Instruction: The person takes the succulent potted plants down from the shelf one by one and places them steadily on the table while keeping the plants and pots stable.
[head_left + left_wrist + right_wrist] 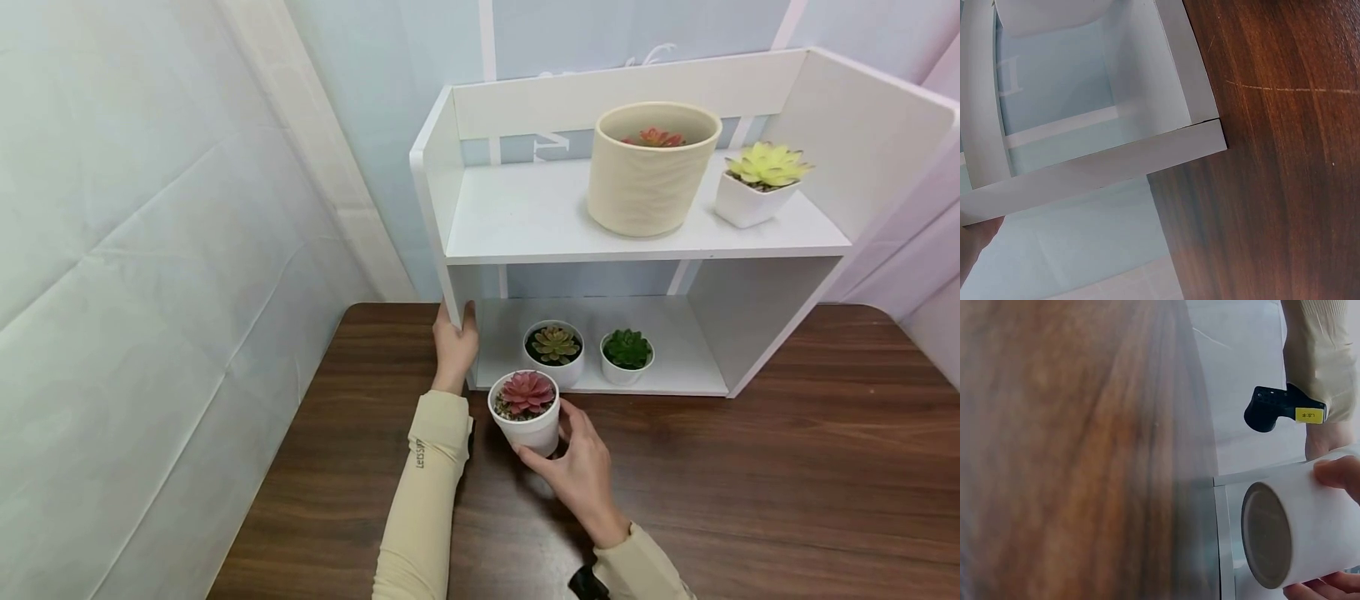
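Note:
My right hand (581,471) grips a white pot with a pink succulent (531,433) between thumb and fingers, in front of the shelf's lower opening. In the right wrist view the underside of this white pot (1322,519) shows, so it is off the table. The left hand (455,346) holds the left side panel of a white two-tier shelf (525,208) near its lower front edge. A white pot with a brownish-green succulent (557,368) and a smaller white pot with a dark green succulent (624,367) stand on the lower tier.
The upper tier carries a large cream pot (648,187) with red leaf tips inside and a square white pot with a yellow-green succulent (750,200). Beneath the shelf lies a dark wooden table (750,492). Pale curtains (150,208) hang at the left and behind.

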`<act>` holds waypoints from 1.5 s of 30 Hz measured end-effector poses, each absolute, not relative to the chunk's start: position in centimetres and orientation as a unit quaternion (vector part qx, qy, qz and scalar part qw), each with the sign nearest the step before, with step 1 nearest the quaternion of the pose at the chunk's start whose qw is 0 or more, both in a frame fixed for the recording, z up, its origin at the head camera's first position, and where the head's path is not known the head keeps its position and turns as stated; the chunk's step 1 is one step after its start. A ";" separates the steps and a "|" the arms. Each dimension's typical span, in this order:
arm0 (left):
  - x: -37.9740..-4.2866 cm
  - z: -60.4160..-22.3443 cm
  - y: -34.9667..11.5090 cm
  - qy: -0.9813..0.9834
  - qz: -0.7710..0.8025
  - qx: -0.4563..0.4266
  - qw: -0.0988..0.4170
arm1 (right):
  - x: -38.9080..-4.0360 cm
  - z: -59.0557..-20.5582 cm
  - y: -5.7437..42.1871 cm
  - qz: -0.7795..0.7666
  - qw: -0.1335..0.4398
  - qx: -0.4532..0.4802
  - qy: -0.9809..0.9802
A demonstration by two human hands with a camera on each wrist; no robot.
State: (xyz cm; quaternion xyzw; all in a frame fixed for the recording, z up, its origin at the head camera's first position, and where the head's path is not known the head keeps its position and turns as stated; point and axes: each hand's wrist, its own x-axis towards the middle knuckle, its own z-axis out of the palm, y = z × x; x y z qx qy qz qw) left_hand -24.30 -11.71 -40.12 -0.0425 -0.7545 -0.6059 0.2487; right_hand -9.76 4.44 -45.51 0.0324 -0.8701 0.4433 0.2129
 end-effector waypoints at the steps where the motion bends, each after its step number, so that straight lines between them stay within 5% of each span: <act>1: -24.3 -40.1 -11.7 -0.754 -0.607 -0.043 0.248 | -9.8 -45.5 4.5 0.443 0.210 0.032 -0.871; 45: -23.8 -39.5 -11.7 -0.754 -0.605 -0.062 0.250 | -10.3 -45.9 5.7 0.448 0.097 0.034 -0.888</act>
